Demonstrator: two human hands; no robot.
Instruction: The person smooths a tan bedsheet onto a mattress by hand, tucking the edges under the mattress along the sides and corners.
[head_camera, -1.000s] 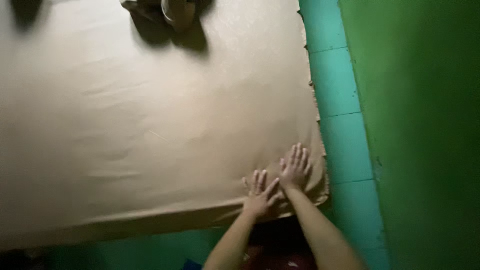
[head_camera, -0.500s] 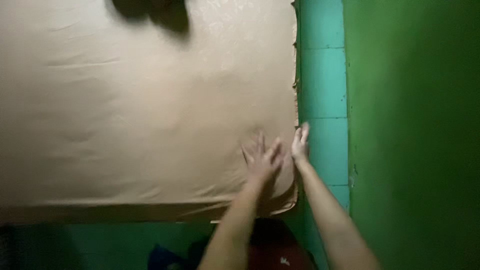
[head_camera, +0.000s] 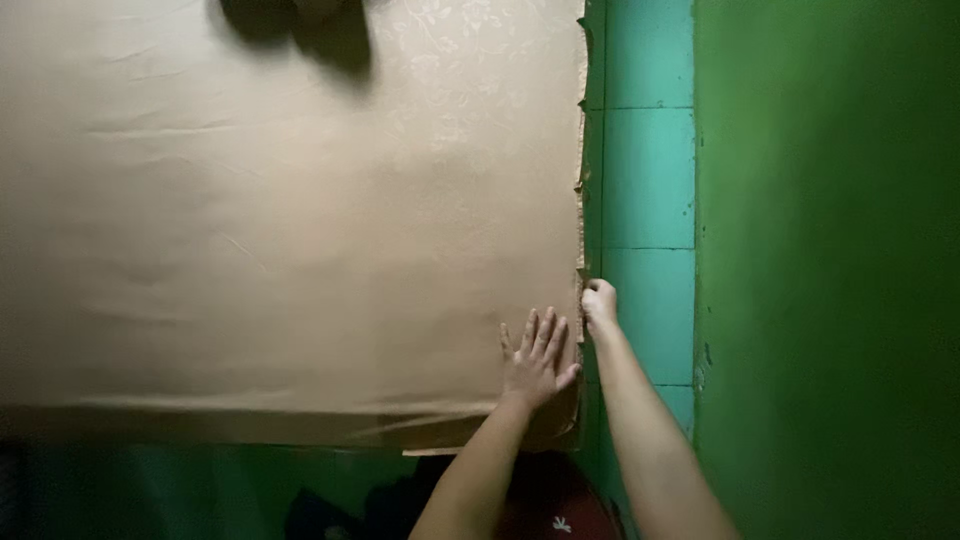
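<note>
A beige bed sheet (head_camera: 280, 220) with a faint leaf pattern covers a mattress that fills most of the view. My left hand (head_camera: 537, 358) lies flat on the sheet near its near right corner, fingers spread. My right hand (head_camera: 599, 304) is curled over the sheet's right edge, fingers closed on the fabric at the mattress side. Both forearms reach in from the bottom of the view.
A strip of teal floor tiles (head_camera: 645, 190) runs between the mattress and a green wall (head_camera: 830, 260) on the right. A dark object (head_camera: 300, 25) lies on the sheet at the top. Dark clothing (head_camera: 540, 505) shows at the bottom by my arms.
My right hand has slid off the sheet's top to its right edge and closed on the fabric. My left hand stays flat near the corner. The sheet there looks smoother.
</note>
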